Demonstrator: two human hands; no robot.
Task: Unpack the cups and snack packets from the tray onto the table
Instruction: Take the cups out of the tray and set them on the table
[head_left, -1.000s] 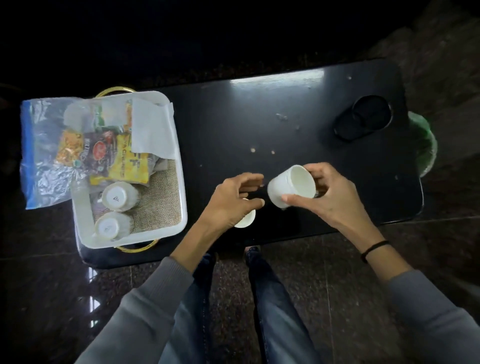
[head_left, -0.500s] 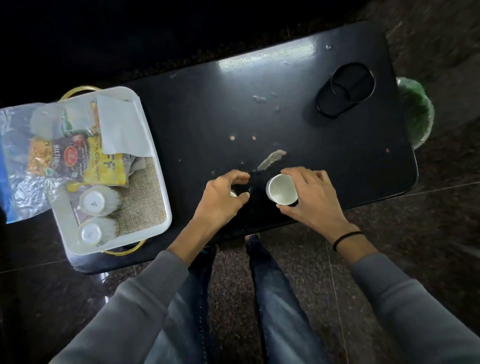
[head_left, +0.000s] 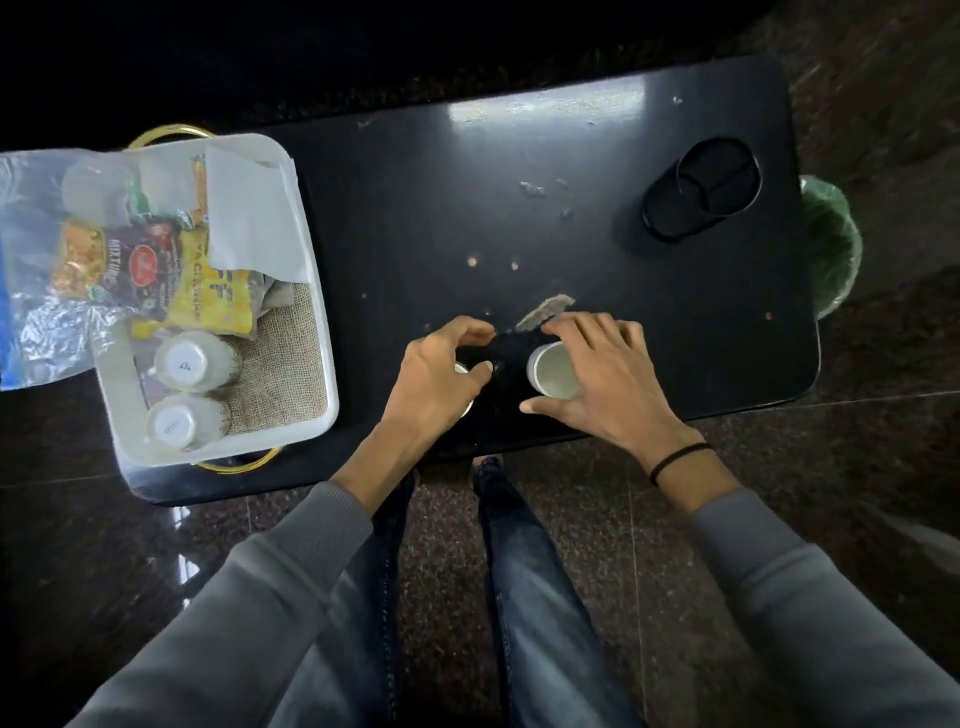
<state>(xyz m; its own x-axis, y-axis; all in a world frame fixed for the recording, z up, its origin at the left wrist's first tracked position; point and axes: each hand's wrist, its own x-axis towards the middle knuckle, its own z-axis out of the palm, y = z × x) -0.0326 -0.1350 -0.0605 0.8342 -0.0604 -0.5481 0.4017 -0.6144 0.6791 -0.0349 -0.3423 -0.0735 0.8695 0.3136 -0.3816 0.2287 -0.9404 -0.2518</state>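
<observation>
Fingers: right hand (head_left: 597, 379) spread loosely around upright cup (head_left: 553, 370); left hand (head_left: 441, 366) curled over second cup (head_left: 461, 370), grip unclear.
Done: two cups on table (head_left: 649, 312), 6 o'clock edge.
Left: two cups (head_left: 195, 361), snack packets (head_left: 171, 275) in tray (head_left: 317, 312), 9 o'clock.

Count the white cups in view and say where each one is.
4. Two cups lie in the tray: one, another nearer. One stands upright under the right hand; one is mostly hidden under the left hand. More may be hidden.

At left, a white tray (head_left: 317, 332) with tan burlap lining (head_left: 283, 384) holds yellow and dark snack packets (head_left: 171, 280) and white cups (head_left: 195, 361). The desk (head_left: 597, 171) is glossy black; sleeves (head_left: 249, 613) grey.
</observation>
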